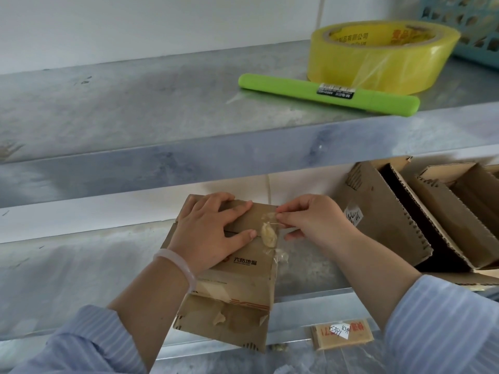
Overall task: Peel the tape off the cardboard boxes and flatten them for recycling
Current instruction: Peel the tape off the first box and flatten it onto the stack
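The box (243,268) is held at a tilt over the front edge of the lower shelf (81,265), its top face turned up and its near flap hanging open below. A strip of clear tape (270,215) is lifted from the top face near the box's right edge, and a crumpled wad (268,236) of loosened tape hangs just below it. The tape is pinched between thumb and forefinger of the right hand (313,220), with the other fingers curled loosely beneath. The left hand (213,230) is laid flat on the top face, its fingers (235,209) spread and straight, pressing the box down and grasping nothing; a pale bracelet (178,263) is worn at that wrist. The step in hand is judged to be the peeling: the tape is partly off, shreds are seen on the near flap, and the box is not yet flattened. The next move is likely to call for a steady pull of the strip along the seam, with the box braced by the left hand so that the card is not torn, and then for the shreds to be picked off before the sides are folded flat. To the right on the same shelf, other opened boxes (391,220) are leaned together, apart from the one in hand. On the upper shelf (162,109) a yellow roll (383,55), a green cutter (324,94) just in front of it and a blue basket (475,22) behind are seen.
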Demonstrator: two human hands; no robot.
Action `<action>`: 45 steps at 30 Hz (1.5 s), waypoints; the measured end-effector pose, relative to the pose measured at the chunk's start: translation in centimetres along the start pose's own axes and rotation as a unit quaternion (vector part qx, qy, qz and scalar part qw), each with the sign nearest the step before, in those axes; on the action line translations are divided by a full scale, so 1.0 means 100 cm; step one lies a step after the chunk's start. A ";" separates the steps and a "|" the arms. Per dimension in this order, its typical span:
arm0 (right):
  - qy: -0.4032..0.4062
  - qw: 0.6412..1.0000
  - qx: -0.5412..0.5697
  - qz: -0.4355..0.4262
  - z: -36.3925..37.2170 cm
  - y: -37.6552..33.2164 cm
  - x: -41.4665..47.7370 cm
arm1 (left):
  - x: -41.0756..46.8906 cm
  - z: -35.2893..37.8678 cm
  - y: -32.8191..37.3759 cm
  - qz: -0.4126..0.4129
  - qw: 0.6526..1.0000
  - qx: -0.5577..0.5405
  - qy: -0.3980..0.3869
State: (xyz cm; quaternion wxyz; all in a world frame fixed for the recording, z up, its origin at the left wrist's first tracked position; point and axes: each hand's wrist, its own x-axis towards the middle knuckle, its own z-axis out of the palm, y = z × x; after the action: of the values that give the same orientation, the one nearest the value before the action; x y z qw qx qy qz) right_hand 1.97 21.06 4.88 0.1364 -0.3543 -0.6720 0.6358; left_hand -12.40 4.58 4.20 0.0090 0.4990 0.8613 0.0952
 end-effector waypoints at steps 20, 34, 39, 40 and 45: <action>0.001 0.895 -0.362 -0.261 0.002 0.006 -0.016 | -0.001 0.001 0.003 -0.018 1.000 0.002 0.010; 0.043 0.987 -0.147 -0.053 0.008 0.001 -0.014 | 0.000 0.000 0.003 -0.017 1.000 -0.001 0.005; 0.052 0.951 -0.278 -0.123 0.011 0.004 -0.016 | -0.001 0.001 0.003 -0.016 1.000 -0.001 0.006; 0.045 0.943 -0.298 -0.139 0.010 0.004 -0.016 | 0.000 0.001 0.003 -0.016 1.000 -0.001 0.006; 0.028 0.892 -0.369 -0.258 0.007 0.015 -0.020 | 0.000 0.002 0.003 -0.019 1.000 -0.009 0.010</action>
State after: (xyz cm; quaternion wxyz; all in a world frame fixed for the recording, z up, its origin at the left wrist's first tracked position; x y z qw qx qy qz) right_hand 3.40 19.20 3.83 0.1736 -0.2115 -0.9219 0.2742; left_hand -12.13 4.79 4.10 0.0068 0.4812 0.8699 0.1080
